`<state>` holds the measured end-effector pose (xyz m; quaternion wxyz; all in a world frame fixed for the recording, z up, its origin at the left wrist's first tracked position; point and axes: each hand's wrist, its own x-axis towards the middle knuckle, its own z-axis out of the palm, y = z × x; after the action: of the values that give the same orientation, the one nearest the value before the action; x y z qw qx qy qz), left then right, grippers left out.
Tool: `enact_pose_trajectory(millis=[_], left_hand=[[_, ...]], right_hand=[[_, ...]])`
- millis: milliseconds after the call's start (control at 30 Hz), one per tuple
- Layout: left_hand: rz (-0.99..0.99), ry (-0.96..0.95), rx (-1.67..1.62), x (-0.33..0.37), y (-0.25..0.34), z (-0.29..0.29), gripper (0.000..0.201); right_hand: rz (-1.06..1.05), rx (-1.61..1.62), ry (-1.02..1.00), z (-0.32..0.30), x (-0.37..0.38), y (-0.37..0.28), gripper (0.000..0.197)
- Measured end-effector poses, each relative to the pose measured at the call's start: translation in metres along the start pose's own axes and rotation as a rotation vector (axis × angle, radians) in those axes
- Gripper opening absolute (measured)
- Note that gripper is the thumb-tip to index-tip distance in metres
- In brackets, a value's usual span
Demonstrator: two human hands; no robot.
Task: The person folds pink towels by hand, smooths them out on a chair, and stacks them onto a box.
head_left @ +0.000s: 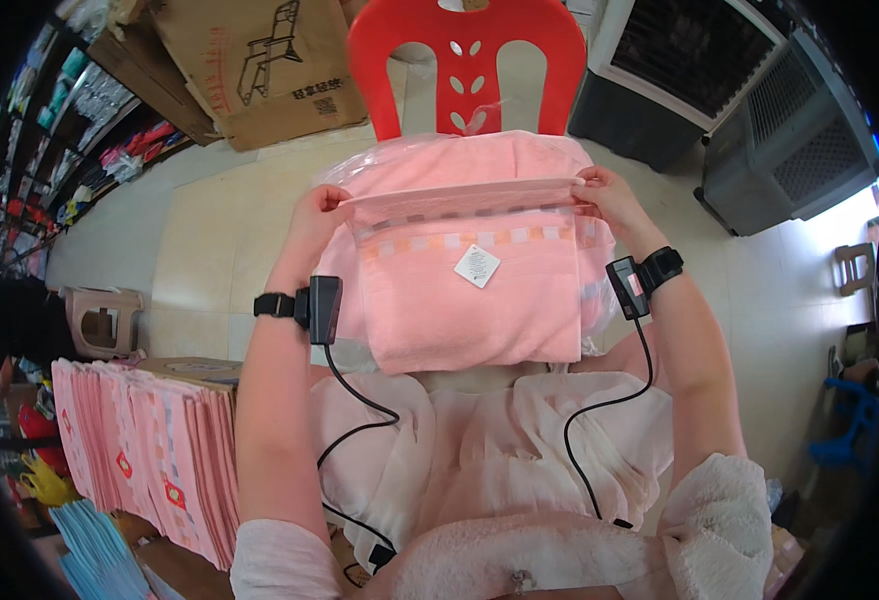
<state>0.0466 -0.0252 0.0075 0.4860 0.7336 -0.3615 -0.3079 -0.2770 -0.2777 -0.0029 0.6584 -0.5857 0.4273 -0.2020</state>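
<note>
A folded pink towel [470, 320] with checked bands and a white diamond-shaped tag [477, 266] lies across my lap, apparently inside a clear plastic bag. My left hand [326, 208] pinches the far left corner of the bag, thumb and fingers closed. At the far right corner, my right hand [608, 196] pinches the same edge, so it is stretched straight between both hands. Underneath and beyond lie more pink towels [460, 155] in loose clear plastic. Which layers lie between the fingertips is hard to make out.
A red plastic chair [455, 80] stands ahead, beside a cardboard box [260, 70] and a grey air cooler [790, 130]. Stacked pink towels [150, 440] and blue folded items [100, 550] sit at lower left. A blue stool [848, 425] is far right. Cabled devices are strapped to both wrists.
</note>
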Motion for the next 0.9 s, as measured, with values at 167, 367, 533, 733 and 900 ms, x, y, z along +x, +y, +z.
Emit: enact_pose_trajectory(millis=[167,367,533,733,900], left_hand=[[0.059,0.108,0.086,0.02,-0.017,0.015,0.014],[0.116,-0.053,0.252,0.033,-0.024,0.018,0.013],[-0.006,-0.041,0.329,0.035,-0.027,0.019,0.015],[-0.036,0.077,0.236,0.037,-0.029,0.025,0.02],[-0.072,0.021,0.285,0.042,-0.039,0.01,0.022]], right_hand=[[-0.004,-0.081,-0.024,0.003,0.023,0.013,0.021],[-0.213,-0.236,0.061,0.018,0.025,0.009,0.019],[-0.338,-0.534,0.063,0.018,0.032,0.015,0.014],[-0.485,-0.663,0.123,0.017,0.038,0.013,0.016],[-0.231,-0.588,0.058,0.016,0.039,0.007,0.016]])
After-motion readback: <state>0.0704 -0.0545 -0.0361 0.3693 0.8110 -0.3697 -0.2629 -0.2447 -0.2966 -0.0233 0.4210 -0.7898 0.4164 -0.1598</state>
